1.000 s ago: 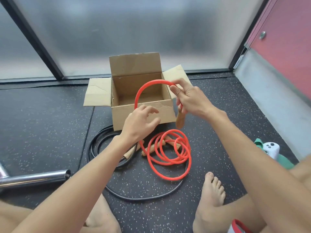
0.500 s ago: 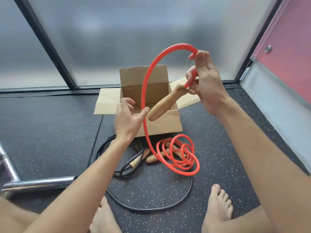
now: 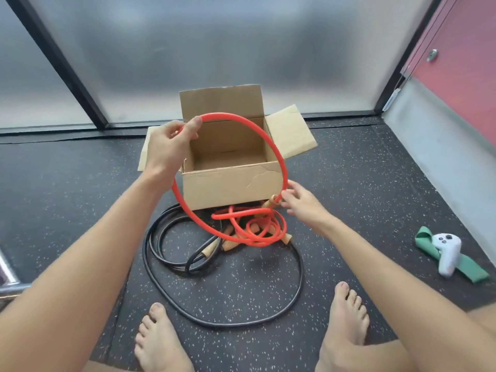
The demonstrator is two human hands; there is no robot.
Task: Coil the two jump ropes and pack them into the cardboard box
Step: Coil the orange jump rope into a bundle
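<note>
A: Red jump rope (image 3: 224, 114), where vs. cardboard box (image 3: 230, 183)?
B: Big loop held up in front of box, over its opening. Rest is tangled on floor at box's near wall, w/ wooden handles.
A: Left hand (image 3: 167, 149)?
B: At box's left edge, thumb & fingers pinching top of loop.
A: Right hand (image 3: 303, 205)?
B: By box's near-right corner, fingertips at the rope where it meets a handle (image 3: 269, 204). Pinching or just touching, can't tell.
A: Black jump rope (image 3: 225, 324)?
B: Loose rings on floor, near side of box. Nothing visible inside the box.
</note>
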